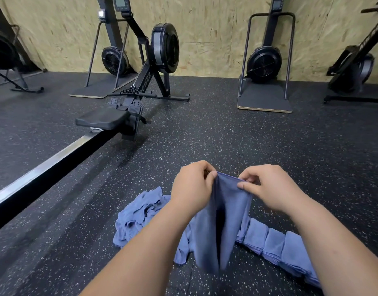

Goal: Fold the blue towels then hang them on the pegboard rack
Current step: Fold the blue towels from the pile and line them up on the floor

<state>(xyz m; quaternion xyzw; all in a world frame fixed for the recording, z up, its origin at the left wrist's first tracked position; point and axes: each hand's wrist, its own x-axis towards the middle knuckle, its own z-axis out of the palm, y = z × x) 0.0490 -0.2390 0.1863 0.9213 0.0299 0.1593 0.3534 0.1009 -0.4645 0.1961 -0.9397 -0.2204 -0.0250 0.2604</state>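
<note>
A blue towel (224,221) hangs in the air in front of me, doubled so its two halves droop down. My left hand (191,189) pinches its top edge on the left and my right hand (269,189) pinches the top edge on the right, the hands close together. Below on the dark speckled floor lies a crumpled heap of blue towels (139,216) to the left. A row of folded blue towels (275,246) lies to the right, partly under my right forearm. No pegboard rack is in sight.
A rowing machine (128,103) with a long rail (45,169) stretches across the left. More black fitness machines (266,60) stand along the chipboard wall at the back. Rubber flooring (248,135) lies between me and them.
</note>
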